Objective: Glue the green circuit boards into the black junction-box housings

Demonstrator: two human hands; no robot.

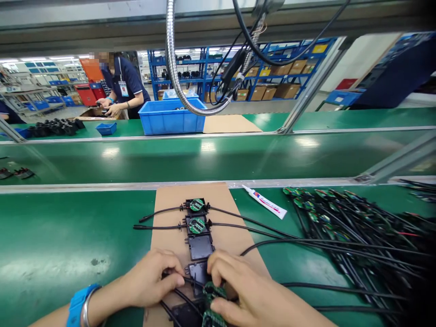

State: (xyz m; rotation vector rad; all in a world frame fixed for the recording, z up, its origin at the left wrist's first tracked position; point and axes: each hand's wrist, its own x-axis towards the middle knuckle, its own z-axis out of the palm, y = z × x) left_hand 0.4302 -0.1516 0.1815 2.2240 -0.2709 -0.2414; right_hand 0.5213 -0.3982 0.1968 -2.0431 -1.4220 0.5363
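My left hand (150, 279), with a blue wristband and a metal bangle at its wrist, pinches a thin black cable (194, 283). In my right hand (238, 284), thumb and fingers are closed on a round green circuit board (214, 293). Another green board (213, 319) shows just below it, partly hidden. Both hands are over a column of open black plastic cases (200, 247) on a cardboard sheet (166, 200). At the far end, two cases hold round circuit boards (196, 225) with cables leading out both sides.
A white glue tube (265, 202) lies right of the cardboard. A large tangle of cabled boards (327, 213) covers the right side of the green bench (68, 236). Beyond the rail stand a blue bin (170, 120) and a co-worker (126, 81). Flexible metal conduit (175, 81) hangs overhead.
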